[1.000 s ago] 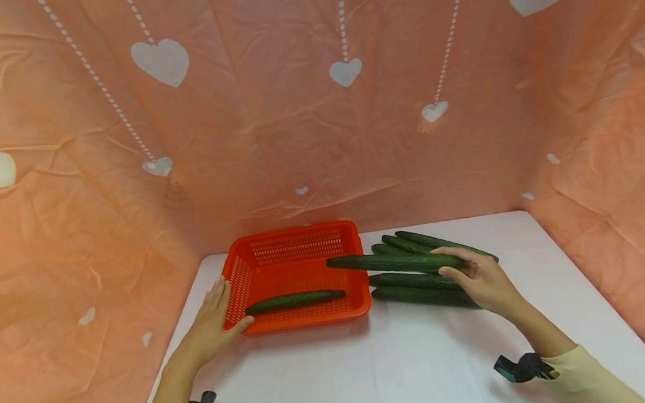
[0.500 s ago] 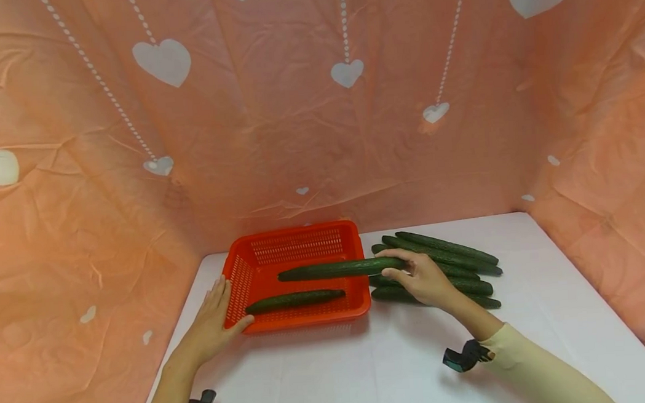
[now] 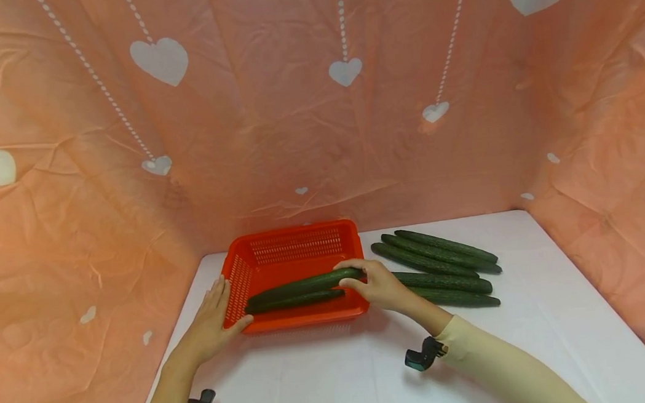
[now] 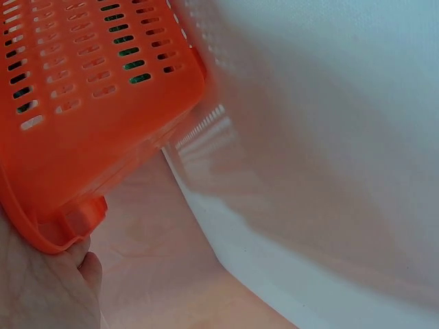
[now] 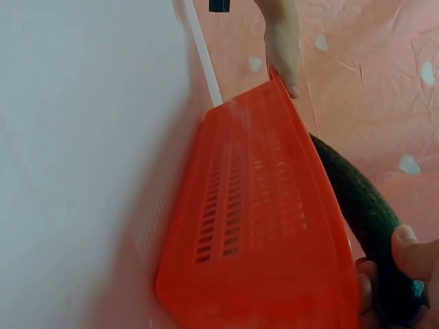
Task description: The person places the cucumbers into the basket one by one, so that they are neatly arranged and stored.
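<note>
Inside the basket [image 3: 302, 323], at its near side, one cuke [image 3: 301, 300] lies lengthwise, parallel-ish to the near rim. Just behind it you've got the held cuke [image 3: 305, 284], left end down by the lying one's left end, right end up near the basket's right rim. Can't tell if the two touch.

Your right hand [image 3: 380, 284] pinches it close to the right end, thumb on the near side, fingers on the far side. Prob b/c an end grip lets the free end go in first & keeps your knuckles off the rim. Your left hand [image 3: 210, 325] is spread flat along the basket's left rim, thumb at the near-left corner; likely bracing so the basket doesn't skid.

R of basket, on the table [image 3: 333, 373]: three cukes [image 3: 442, 253] fanned at the back, two more cukes [image 3: 449, 282] in front. Prob parked there for a short reach.

Vs 0.5 s ago: held cuke is further L & lower, tilted instead of near-level; your right hand is now at the basket's right rim, not out past it. More of the R-side cukes shows. Left hand + basket: no real chg.
</note>
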### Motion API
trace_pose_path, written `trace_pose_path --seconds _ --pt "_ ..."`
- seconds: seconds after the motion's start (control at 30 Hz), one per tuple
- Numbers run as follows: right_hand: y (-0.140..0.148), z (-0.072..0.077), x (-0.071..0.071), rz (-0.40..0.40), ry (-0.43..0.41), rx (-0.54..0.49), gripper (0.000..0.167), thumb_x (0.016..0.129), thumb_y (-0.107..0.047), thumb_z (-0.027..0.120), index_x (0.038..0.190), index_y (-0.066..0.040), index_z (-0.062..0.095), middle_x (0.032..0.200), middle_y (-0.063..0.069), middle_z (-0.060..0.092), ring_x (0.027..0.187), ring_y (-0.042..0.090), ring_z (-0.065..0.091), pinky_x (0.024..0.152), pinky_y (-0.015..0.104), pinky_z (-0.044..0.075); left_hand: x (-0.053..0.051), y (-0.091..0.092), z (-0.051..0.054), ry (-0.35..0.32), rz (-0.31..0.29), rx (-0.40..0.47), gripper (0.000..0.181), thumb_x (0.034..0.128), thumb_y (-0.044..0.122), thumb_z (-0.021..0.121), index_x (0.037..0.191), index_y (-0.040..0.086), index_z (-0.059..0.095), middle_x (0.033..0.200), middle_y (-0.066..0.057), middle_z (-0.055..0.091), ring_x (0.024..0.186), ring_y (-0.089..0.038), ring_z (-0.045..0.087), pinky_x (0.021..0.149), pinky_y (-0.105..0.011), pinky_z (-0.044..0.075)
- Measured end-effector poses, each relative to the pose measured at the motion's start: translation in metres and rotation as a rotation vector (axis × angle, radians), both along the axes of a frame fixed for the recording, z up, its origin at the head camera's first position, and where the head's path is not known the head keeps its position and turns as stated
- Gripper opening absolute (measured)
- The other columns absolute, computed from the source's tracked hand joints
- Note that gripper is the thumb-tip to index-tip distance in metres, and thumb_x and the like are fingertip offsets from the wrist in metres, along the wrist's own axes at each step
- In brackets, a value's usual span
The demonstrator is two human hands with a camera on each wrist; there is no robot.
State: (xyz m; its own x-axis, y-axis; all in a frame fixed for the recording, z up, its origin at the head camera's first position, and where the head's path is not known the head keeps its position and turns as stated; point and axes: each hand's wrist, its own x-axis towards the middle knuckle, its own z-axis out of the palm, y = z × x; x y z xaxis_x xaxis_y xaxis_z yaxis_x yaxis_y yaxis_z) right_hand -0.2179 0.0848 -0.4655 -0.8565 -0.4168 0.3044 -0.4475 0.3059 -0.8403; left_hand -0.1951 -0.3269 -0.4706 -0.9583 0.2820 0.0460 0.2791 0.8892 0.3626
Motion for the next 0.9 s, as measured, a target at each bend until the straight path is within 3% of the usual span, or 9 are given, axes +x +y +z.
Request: trace_pose_path --seconds 0.07,0.17,0.3,0.4,0.5,0.73,0.9 --pt "-0.007 0.001 -0.001 -0.004 -0.011 0.023 0.030 0.100 -0.018 0.078 0.129 -0.010 0.075 0.114 0.008 0.075 0.052 0.006 0.036 0.057 0.023 0.040 0.000 0.001 0.001 -0.003 0.002 0.004 0.111 0.0998 0.062 0.066 0.169 -0.006 0.012 0.178 -0.026 0.003 0.163 -0.052 0.003 0.127 -0.072 0.013" --pt "-0.017 0.002 -0.003 -0.010 -0.029 0.046 0.030 0.100 -0.019 0.078 0.129 -0.010 0.076 0.112 0.007 0.074 0.050 0.008 0.035 0.062 0.025 0.043 0.000 0.001 0.001 -0.008 0.007 0.001 0.112 0.0993 0.063 0.066 0.170 -0.005 0.012 0.178 -0.026 0.002 0.163 -0.051 0.003 0.127 -0.073 0.013" --pt "-0.028 0.000 -0.006 -0.021 -0.008 0.091 0.029 0.100 -0.020 0.078 0.128 -0.010 0.076 0.122 0.007 0.075 0.077 0.015 0.061 0.088 0.036 0.058 0.000 0.001 0.002 -0.010 0.009 -0.003 0.112 0.0994 0.064 0.065 0.170 -0.004 0.011 0.178 -0.025 0.002 0.163 -0.051 0.002 0.128 -0.072 0.012" --pt "-0.037 -0.001 -0.006 -0.015 -0.006 0.110 0.028 0.101 -0.020 0.077 0.127 -0.009 0.077 0.126 0.009 0.076 0.109 0.023 0.068 0.103 0.048 0.058 0.001 0.000 0.002 -0.013 0.002 0.008 0.111 0.0998 0.062 0.066 0.170 -0.005 0.011 0.178 -0.026 0.002 0.163 -0.051 0.002 0.128 -0.071 0.011" --pt "-0.045 -0.002 -0.006 -0.010 -0.018 0.119 0.027 0.101 -0.020 0.077 0.126 -0.009 0.077 0.123 0.009 0.076 0.112 0.027 0.068 0.103 0.049 0.058 0.002 0.001 0.003 -0.009 -0.003 0.009 0.111 0.0999 0.061 0.066 0.169 -0.006 0.012 0.178 -0.026 0.002 0.163 -0.050 0.002 0.129 -0.070 0.010" --pt "-0.058 -0.004 -0.005 0.007 -0.083 0.129 0.025 0.101 -0.016 0.077 0.125 -0.009 0.077 0.114 0.007 0.075 0.094 0.019 0.062 0.079 0.028 0.056 0.000 0.001 0.002 0.008 -0.013 -0.028 0.110 0.1011 0.063 0.063 0.169 -0.007 0.013 0.178 -0.026 0.002 0.164 -0.046 0.001 0.133 -0.061 0.002" --pt "-0.060 -0.003 -0.007 0.011 -0.074 0.139 0.025 0.100 -0.017 0.077 0.124 -0.008 0.077 0.116 0.007 0.075 0.095 0.018 0.063 0.081 0.029 0.056 0.000 -0.001 0.001 0.030 -0.023 -0.062 0.108 0.1023 0.064 0.061 0.168 -0.008 0.014 0.178 -0.026 0.003 0.164 -0.047 0.003 0.134 -0.057 -0.001"
